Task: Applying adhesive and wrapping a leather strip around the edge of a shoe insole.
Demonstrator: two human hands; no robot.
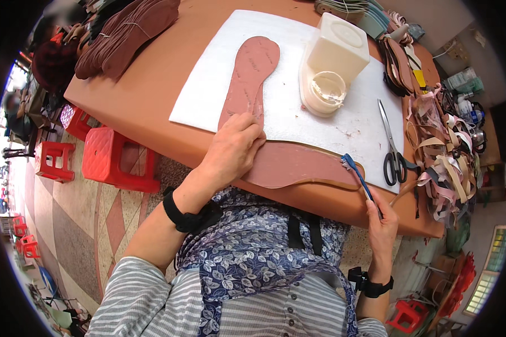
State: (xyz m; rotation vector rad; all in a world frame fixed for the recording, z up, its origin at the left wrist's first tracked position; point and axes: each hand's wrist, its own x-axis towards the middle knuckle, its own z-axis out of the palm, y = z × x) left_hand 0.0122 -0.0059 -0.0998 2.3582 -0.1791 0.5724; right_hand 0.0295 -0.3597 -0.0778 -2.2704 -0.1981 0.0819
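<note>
At the table edge, the left hand (234, 149) presses flat on a brown insole (298, 165) — steadying it on the white mat (298, 112) — while the right hand (381, 222) pinches a blue brush (357, 174), bristles touching the insole's end.

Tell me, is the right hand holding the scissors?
No, the right hand holds a blue brush; the scissors lie apart on the white sheet.

The left hand (234, 147) lies palm down, fingers curled and pressing flat, its bare forearm running back to a striped sleeve (a black band circles the wrist). The right hand (382, 220) stands upright, fingers pinched closed in a narrow grip, wrist likewise banded in black.
</note>
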